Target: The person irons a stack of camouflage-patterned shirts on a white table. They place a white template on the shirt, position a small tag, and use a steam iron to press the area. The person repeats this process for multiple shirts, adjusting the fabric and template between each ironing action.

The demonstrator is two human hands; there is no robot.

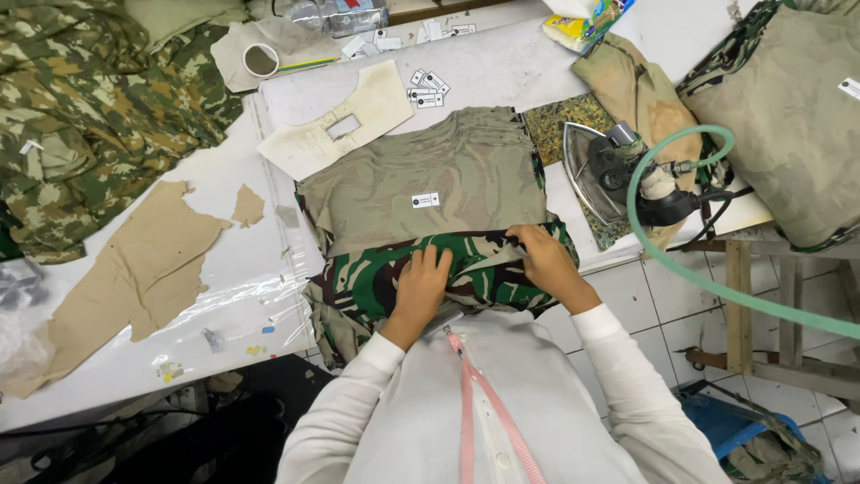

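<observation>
- A heap of camouflage garments [85, 116] lies at the far left, spilling over the edge of the white surface [242, 260].
- Just right of the heap, a tan paper pattern piece [134, 278] lies flat on the surface, with a small torn scrap [248, 206] near it.
- Farther back sits a roll of tape [261, 60], and beside it a pale cardboard template [345, 121] with a rectangular cut-out.
- In the middle, a stack of olive-tan fabric pieces [430, 175] lies flat, with a small white label [425, 200] on top.
- At the near edge of that stack lies the green camouflage fabric piece [394, 278], partly folded.
- The left hand [421, 287] rests palm down on the camouflage piece, fingers [432, 262] spread and flat, pressing rather than gripping.
- The right hand [546, 260] touches the same piece at its folded edge; its fingers [520, 238] are curled close, pinching the fold.
- A pink measuring tape [488, 403] hangs down the person's white shirt.
- To the right, a steam iron [609, 175] stands on its rest, with a green hose [681, 269] looping off it.
</observation>
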